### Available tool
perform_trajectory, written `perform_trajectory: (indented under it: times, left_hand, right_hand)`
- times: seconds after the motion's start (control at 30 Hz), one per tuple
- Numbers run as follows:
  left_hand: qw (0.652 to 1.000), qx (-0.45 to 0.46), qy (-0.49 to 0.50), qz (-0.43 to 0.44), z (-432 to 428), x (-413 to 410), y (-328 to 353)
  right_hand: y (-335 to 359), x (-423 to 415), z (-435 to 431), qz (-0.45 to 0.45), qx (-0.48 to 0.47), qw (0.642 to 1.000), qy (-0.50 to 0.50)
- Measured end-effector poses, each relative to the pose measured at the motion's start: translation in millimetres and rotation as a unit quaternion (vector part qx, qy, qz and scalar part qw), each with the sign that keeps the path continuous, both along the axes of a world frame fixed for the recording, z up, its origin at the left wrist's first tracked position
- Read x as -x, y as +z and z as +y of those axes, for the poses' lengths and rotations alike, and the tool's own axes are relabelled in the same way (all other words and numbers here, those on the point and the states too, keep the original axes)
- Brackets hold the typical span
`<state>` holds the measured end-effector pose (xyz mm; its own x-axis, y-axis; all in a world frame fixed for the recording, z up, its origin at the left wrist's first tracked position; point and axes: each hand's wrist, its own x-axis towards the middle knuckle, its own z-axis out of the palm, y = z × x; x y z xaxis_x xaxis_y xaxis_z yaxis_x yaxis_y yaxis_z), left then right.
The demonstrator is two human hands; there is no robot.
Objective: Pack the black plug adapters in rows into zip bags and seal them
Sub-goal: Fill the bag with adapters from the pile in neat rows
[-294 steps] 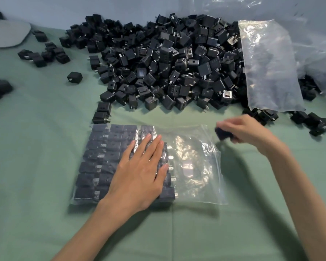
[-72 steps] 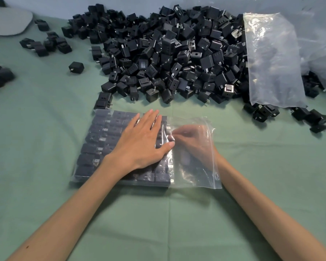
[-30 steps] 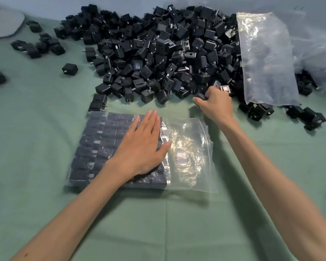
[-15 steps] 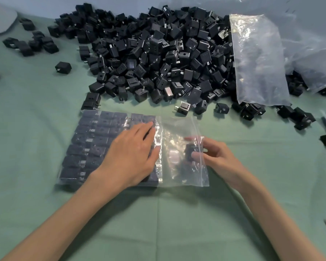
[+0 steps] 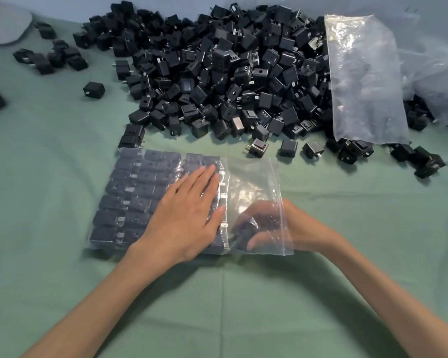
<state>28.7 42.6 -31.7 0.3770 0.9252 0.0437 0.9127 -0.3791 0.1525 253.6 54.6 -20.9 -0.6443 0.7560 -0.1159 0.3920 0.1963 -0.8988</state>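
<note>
No text, label or brand can be read on anything here.

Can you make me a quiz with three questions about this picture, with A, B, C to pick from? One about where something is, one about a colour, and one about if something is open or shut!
1. Where is the person's right hand?
A. Inside the clear plastic zip bag
B. In a pocket
C. Up in the air

2. What colour is the cloth covering the table?
A. Red
B. Green
C. Yellow

3. How is the zip bag's mouth?
A. Zipped shut
B. Open
C. Taped over

Answers:
1 A: the right hand's fingers show through the plastic, curled around a small black plug adapter.
2 B: green cloth shows all around the bag.
3 B: the right hand reaches in through the open mouth, while the left hand lies flat on the packed rows of black adapters.
</note>
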Motion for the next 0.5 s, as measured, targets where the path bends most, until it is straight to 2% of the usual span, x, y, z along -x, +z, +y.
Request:
perform_trajectory:
  times: [0.13, 0.27, 0.5]
  left_hand:
    - [1.0, -0.002, 0.001, -0.005, 0.8, -0.6, -0.9]
    - [1.0, -0.001, 0.001, -0.009, 0.4, -0.6, -0.9]
    - [1.0, 0.0, 0.007, -0.016, -0.1, -0.3, -0.3]
  right_hand:
    - [0.5, -5.5, 8.6, -0.08, 0.001, 0.995, 0.055]
    - [7.5, -3.1, 19.6, -0.054, 0.048, 0.993, 0.09]
    - [-4.0, 3.3, 18.9, -0.008, 0.049, 0.996, 0.073]
